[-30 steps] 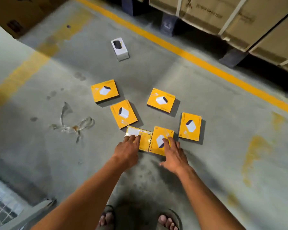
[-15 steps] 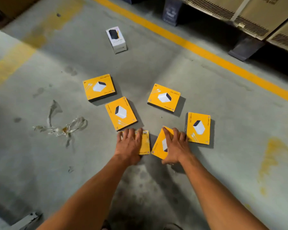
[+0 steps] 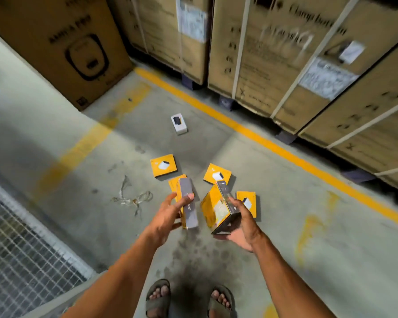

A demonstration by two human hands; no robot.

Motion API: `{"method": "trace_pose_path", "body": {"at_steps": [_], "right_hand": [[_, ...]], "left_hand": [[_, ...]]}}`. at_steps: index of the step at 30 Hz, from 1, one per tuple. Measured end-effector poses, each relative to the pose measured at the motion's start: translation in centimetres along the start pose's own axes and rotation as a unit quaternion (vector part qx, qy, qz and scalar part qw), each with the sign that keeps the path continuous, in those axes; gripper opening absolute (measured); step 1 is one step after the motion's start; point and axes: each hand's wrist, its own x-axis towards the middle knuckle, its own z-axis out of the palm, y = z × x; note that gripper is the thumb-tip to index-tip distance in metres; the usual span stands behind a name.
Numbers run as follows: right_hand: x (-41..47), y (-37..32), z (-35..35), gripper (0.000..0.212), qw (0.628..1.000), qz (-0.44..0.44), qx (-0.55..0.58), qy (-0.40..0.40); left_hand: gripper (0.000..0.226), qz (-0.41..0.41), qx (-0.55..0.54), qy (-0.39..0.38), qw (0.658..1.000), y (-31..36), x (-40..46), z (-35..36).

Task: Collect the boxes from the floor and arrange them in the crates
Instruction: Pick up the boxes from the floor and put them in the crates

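Observation:
My left hand (image 3: 167,215) grips a flat yellow box (image 3: 188,206) on edge, its grey side up, lifted off the floor. My right hand (image 3: 241,222) grips a second yellow box (image 3: 216,208), tilted and raised. Several more yellow boxes lie flat on the concrete beyond my hands: one at the far left (image 3: 163,165), one partly hidden behind the left-hand box (image 3: 174,185), one at the middle (image 3: 217,174), one at the right (image 3: 247,201). A small white box (image 3: 179,123) stands farther off. A crate's wire mesh (image 3: 21,255) shows at the lower left.
Tall strapped cardboard cartons (image 3: 274,65) on pallets stand behind a yellow floor line (image 3: 251,131). Another big carton (image 3: 62,42) fills the upper left. A scrap of clear plastic (image 3: 133,197) lies on the floor. My sandalled feet (image 3: 189,297) are at the bottom.
Both hands have lifted a yellow box each off the floor and turned them on edge. The view has risen and tilted up, so the cartons and the mesh crate now show.

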Motion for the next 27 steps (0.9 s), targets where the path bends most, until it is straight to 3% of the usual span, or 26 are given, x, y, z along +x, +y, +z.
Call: {"method": "trace_pose_path", "body": {"at_steps": [3,6,13,17,20,24,27], "right_hand": [[-8.2,-4.1,3.6,0.063,0.998,-0.013,0.034,-0.052],[-15.6,-7.6,6.4,0.071,0.995,-0.018,0.044,-0.083],[-31.2,-15.2,9.0,0.087,0.963,-0.028,0.146,-0.226],[-39.0,-18.5,11.4,0.101,0.941,-0.073,0.163,-0.286],[-43.3,-20.1,12.7,0.096,0.940,-0.118,0.133,-0.293],[-47.5,-21.4,15.0,0.068,0.951,-0.169,0.075,-0.248],[-49.9,-22.1,16.9,0.077,0.953,-0.211,0.032,-0.214]], "left_hand": [[0.059,0.001,-0.044,-0.040,0.998,6.0,-8.2,0.9],[0.074,0.011,-0.126,-0.046,0.991,11.1,-15.0,1.7],[0.070,0.069,-0.290,-0.119,0.947,21.6,-31.7,2.3],[0.074,0.113,-0.312,-0.136,0.934,25.5,-39.5,2.3],[0.056,0.153,-0.292,-0.132,0.935,27.3,-44.2,2.2],[0.050,0.203,-0.290,-0.096,0.930,28.8,-48.7,1.4],[0.046,0.222,-0.315,-0.081,0.919,29.2,-51.5,0.5]]}}
